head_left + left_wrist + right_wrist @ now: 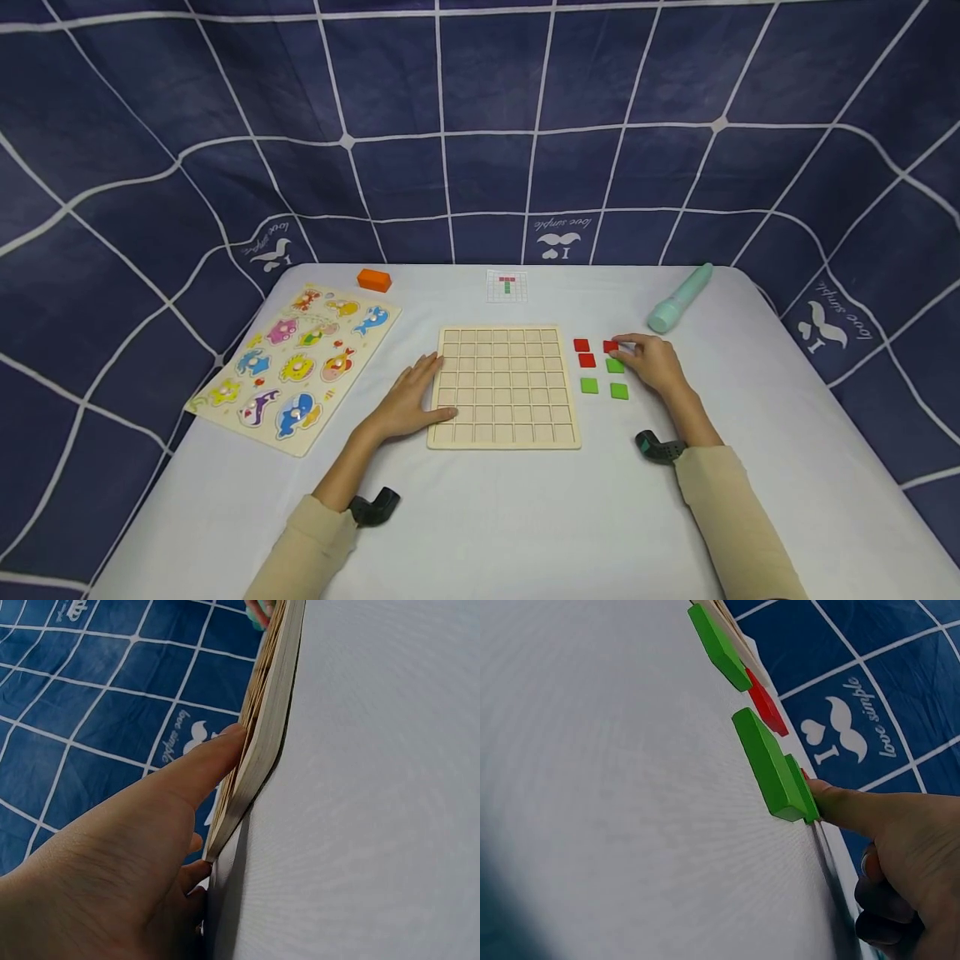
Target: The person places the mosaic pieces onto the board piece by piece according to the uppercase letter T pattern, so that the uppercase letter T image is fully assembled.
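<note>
A wooden grid board (504,387) lies flat on the table. My left hand (408,400) rests at its left edge, thumb on the rim and fingers stretched along the side; the left wrist view also shows the thumb (214,757) touching the board's edge. Right of the board, my right hand (654,363) pinches a red square tile (611,346) between thumb and finger, at table level. Two other red tiles (587,360) lie to its left. Three green tiles (618,391) are nearby, one just under the right thumb. In the right wrist view the held tile is mostly hidden behind a green tile (765,761).
A small pattern card (507,287) with a red and green T lies behind the board. On the left is a sea-animal peg puzzle (300,367), with an orange block (374,280) behind it. A mint-green cylindrical object (678,300) lies at the back right.
</note>
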The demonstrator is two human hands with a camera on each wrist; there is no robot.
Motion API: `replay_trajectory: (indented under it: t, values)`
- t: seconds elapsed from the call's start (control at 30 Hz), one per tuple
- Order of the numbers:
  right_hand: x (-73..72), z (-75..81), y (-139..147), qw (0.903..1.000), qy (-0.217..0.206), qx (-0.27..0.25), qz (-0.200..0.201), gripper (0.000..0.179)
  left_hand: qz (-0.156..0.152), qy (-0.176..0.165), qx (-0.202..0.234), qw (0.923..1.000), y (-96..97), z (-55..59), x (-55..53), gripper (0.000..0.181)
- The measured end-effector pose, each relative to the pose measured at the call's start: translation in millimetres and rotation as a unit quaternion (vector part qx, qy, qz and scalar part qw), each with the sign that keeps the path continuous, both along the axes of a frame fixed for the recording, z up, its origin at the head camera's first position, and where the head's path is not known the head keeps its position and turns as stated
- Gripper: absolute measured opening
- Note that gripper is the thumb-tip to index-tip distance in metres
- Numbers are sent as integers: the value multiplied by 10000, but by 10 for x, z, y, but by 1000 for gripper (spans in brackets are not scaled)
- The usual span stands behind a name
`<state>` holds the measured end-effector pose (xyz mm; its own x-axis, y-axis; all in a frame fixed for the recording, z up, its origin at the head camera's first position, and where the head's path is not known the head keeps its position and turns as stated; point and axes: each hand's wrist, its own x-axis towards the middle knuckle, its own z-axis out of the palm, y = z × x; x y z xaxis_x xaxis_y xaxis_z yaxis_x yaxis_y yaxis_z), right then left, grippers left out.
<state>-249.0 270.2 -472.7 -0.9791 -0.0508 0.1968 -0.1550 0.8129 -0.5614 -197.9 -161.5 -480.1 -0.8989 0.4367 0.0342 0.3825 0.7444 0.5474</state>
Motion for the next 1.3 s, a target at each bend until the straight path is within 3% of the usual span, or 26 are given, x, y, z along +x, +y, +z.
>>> replay_trajectory:
  t: [0.3, 0.67, 1.3]
  values:
    - [19, -24, -12, 9998, 161, -33, -138, 33, -26, -18, -88, 10000, 4, 4, 14, 97]
    - [52, 186, -208, 9938, 1095, -102, 137, 33, -20, -24, -92, 10000, 5, 20, 32, 95]
    - [-1, 154, -1139, 9921, 712, -51, 1035, 36, 5, -5, -108, 9999, 11, 14, 25, 96]
